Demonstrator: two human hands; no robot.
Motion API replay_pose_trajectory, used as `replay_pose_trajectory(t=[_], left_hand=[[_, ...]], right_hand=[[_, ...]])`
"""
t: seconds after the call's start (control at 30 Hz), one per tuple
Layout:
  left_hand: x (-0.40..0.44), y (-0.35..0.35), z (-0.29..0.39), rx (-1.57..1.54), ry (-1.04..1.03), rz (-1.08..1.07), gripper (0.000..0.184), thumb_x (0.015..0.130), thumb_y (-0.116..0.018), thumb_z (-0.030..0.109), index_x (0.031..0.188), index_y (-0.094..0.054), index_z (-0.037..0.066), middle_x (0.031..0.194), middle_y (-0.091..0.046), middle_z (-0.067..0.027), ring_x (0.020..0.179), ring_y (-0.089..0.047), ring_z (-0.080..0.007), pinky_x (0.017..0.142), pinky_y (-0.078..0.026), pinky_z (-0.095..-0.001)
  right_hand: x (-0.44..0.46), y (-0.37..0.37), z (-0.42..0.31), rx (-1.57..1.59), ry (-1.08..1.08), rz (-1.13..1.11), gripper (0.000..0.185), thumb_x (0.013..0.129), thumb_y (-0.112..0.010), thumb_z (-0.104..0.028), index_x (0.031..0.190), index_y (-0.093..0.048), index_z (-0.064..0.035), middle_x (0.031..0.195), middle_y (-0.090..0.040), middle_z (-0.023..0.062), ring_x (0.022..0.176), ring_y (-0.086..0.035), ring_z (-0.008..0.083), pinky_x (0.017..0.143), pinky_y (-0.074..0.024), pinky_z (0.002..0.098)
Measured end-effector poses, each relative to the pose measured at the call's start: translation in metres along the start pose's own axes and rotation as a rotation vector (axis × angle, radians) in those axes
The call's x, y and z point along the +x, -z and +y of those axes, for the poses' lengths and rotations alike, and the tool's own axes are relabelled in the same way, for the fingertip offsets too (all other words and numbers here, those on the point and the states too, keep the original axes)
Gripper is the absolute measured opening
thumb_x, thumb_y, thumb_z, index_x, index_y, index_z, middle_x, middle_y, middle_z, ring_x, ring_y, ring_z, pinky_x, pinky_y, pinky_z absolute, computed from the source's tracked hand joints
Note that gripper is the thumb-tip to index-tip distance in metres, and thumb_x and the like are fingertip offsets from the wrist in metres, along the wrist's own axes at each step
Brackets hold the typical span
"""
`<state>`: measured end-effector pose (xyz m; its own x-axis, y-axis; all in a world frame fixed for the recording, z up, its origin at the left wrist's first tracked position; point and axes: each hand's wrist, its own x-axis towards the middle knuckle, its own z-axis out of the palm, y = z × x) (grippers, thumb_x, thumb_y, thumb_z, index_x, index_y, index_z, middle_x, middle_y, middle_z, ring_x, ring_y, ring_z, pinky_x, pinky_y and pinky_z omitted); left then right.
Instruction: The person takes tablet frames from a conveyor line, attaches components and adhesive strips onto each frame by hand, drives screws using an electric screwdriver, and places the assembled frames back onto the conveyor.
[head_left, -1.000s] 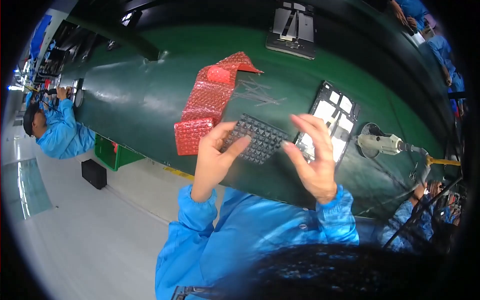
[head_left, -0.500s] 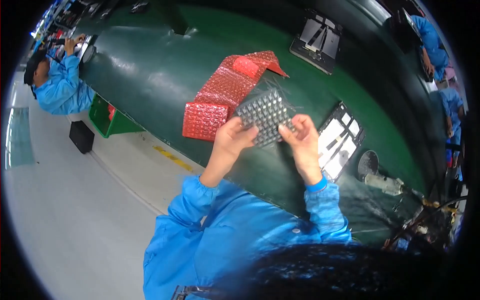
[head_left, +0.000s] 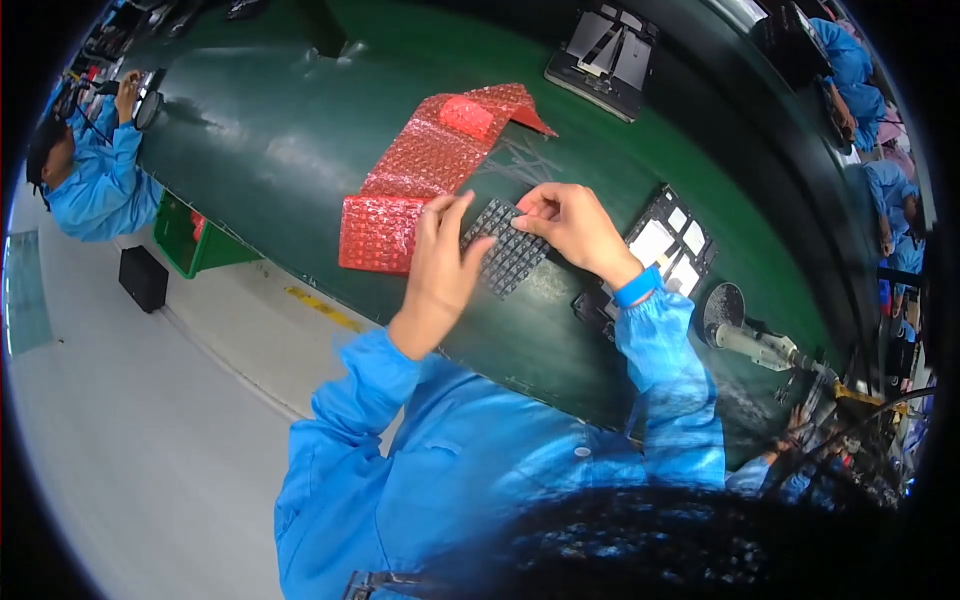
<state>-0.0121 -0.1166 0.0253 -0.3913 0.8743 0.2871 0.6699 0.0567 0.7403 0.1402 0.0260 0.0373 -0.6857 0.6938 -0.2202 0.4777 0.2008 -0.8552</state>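
Note:
A dark sheet with rows of small raised pieces lies on the green table in front of me. My left hand is at its left edge, fingers stretched and apart, with the thumb reaching over the sheet's edge. My right hand is at the sheet's upper right, thumb and fingertips pinched together; what sits between them is too small to make out. Just left of the sheet is a flat pack in red bubble wrap, partly behind my left fingers. Thin clear strips lie beyond the sheet.
A strip of red bubble wrap carries a red lump. Opened tablet-like devices lie at the back and right. A round-headed metal stand is at the right. A green crate and co-worker are left.
The sheet, held up between both hands before, is now down on the table. My left fingers have spread, and my right hand has moved over the sheet's upper corner. The view has shifted slightly.

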Motion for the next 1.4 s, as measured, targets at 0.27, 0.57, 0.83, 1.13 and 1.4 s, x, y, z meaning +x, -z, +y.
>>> replay_pose_trajectory(t=[0.27, 0.57, 0.83, 1.13, 1.4], left_hand=[[-0.039, -0.016, 0.006, 0.137, -0.151, -0.400, 0.081, 0.072, -0.074, 0.009, 0.142, -0.036, -0.002, 0.146, -0.029, -0.0243, 0.138, -0.028, -0.0442, 0.116, -0.024, -0.0547], [-0.044, -0.029, 0.001, 0.299, -0.226, -0.353, 0.068, 0.085, -0.070, 0.036, 0.133, -0.049, -0.006, 0.142, -0.037, -0.0291, 0.134, -0.035, -0.0464, 0.112, -0.028, -0.0586], [-0.052, -0.033, 0.007, 0.276, -0.226, -0.341, 0.068, 0.083, -0.072, 0.023, 0.138, -0.043, -0.002, 0.142, -0.034, -0.0274, 0.134, -0.033, -0.0474, 0.111, -0.027, -0.0611], [-0.047, -0.033, 0.004, 0.229, -0.233, -0.300, 0.055, 0.086, -0.068, 0.015, 0.133, -0.045, -0.003, 0.140, -0.036, -0.0248, 0.133, -0.035, -0.0456, 0.111, -0.027, -0.0613], [-0.050, -0.035, 0.001, 0.246, -0.245, -0.308, 0.055, 0.086, -0.068, 0.015, 0.133, -0.047, -0.002, 0.141, -0.037, -0.0243, 0.133, -0.035, -0.0459, 0.111, -0.026, -0.0622]], right_hand=[[0.030, -0.008, -0.001, -0.388, -0.074, -0.170, 0.026, 0.073, -0.082, -0.014, 0.086, -0.069, 0.0045, 0.080, -0.070, 0.0192, 0.076, -0.069, 0.0287, 0.068, -0.0528, 0.0377], [0.020, -0.025, -0.008, -0.493, -0.092, -0.077, 0.019, 0.072, -0.076, -0.009, 0.086, -0.069, 0.0029, 0.084, -0.069, 0.0229, 0.086, -0.067, 0.0387, 0.074, -0.0530, 0.0428], [0.020, -0.031, -0.004, -0.485, -0.165, -0.098, 0.025, 0.072, -0.079, -0.013, 0.089, -0.069, 0.0025, 0.089, -0.070, 0.0216, 0.085, -0.068, 0.0344, 0.074, -0.0540, 0.0390], [0.014, 0.010, -0.009, -0.317, -0.275, -0.314, 0.036, 0.069, -0.087, -0.016, 0.095, -0.071, 0.0022, 0.086, -0.073, 0.0138, 0.083, -0.069, 0.0224, 0.073, -0.0541, 0.0331], [0.008, -0.014, 0.003, -0.492, -0.191, -0.178, 0.027, 0.066, -0.081, -0.011, 0.085, -0.070, 0.0031, 0.085, -0.070, 0.0215, 0.086, -0.068, 0.0366, 0.076, -0.0547, 0.0405]])
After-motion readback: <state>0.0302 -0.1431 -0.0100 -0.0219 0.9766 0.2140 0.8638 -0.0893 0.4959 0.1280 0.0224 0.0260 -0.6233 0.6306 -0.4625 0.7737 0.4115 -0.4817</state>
